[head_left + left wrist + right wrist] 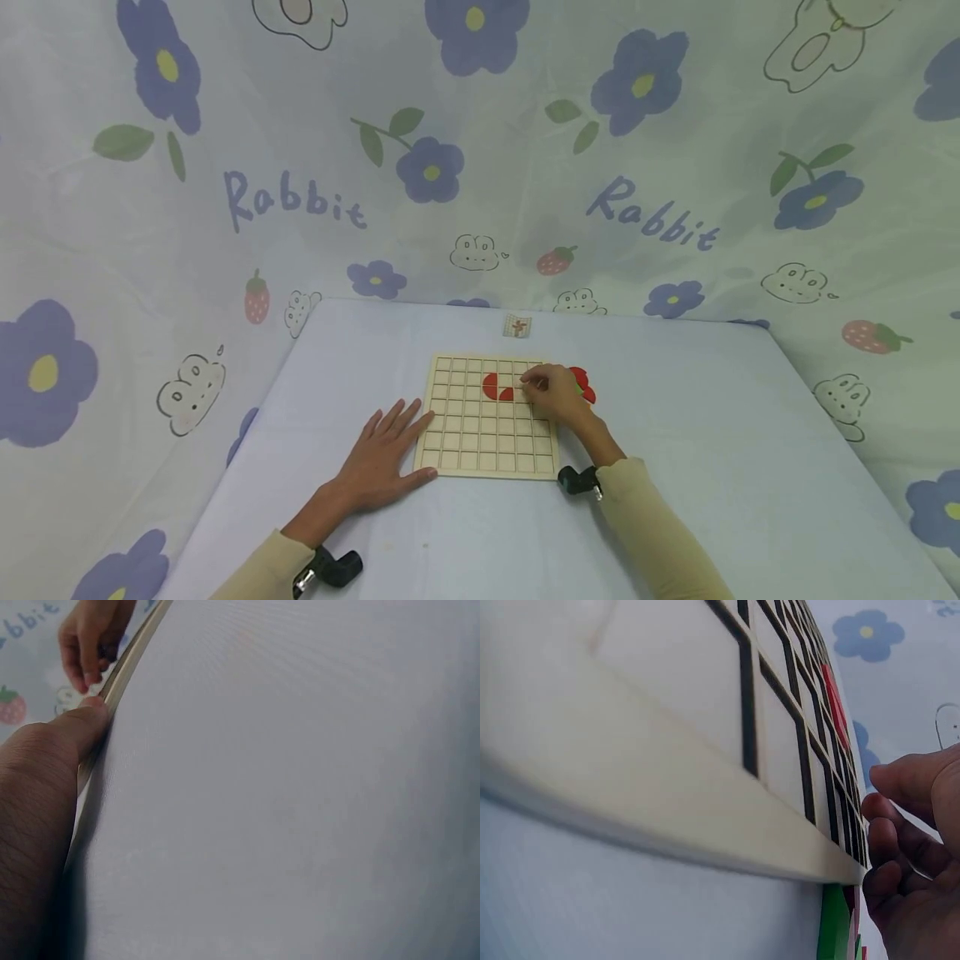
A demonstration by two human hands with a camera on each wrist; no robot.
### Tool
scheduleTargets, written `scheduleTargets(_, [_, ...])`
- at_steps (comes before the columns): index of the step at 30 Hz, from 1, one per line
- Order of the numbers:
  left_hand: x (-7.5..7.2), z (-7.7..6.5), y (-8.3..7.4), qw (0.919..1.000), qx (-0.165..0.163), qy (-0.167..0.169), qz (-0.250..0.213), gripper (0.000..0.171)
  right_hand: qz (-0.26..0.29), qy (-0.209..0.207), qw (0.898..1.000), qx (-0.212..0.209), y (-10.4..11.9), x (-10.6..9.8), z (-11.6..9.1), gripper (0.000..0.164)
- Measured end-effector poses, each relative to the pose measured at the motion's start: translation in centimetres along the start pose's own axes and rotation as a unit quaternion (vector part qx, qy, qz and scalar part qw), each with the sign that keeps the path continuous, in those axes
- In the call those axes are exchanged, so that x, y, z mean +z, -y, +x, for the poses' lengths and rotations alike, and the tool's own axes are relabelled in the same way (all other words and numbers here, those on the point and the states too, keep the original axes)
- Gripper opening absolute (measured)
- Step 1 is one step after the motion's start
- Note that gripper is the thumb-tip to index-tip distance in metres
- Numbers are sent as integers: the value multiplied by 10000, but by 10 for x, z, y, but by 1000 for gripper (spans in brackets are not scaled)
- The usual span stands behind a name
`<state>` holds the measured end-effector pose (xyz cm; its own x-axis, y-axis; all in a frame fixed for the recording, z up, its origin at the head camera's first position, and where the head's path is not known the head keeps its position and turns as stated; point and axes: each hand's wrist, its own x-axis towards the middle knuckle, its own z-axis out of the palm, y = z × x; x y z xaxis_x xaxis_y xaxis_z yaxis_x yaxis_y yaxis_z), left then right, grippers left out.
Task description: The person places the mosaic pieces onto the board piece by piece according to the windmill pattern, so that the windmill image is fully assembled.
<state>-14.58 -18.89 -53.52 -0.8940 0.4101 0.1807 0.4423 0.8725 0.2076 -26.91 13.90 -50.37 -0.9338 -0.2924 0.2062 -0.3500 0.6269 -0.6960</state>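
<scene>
Spreading our left hand [381, 460] against the board [487, 442] at left, thumb [75, 729] alone in its wrist view, we cannot tell whether our curled right hand [558, 395] holds anything.

Left hand [381, 460] lies spread, right hand [558, 397] bent.
</scene>
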Motion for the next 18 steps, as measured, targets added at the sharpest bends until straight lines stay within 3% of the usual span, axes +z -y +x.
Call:
scheduleTargets(7, [-1,0,0,10000,-30,79,-47,87,-586,-438,9967,348,-14,-16,3,11])
scheduleTargets(14, [0,0,1,10000,7,18,-83,87,-1374,-696,9816,1130,-34,-32,2,24])
scheduleTargets(18, [1,0,1,10000,18,10,-52,87,-1507,-705,9758,1421,-41,-37,0,32])
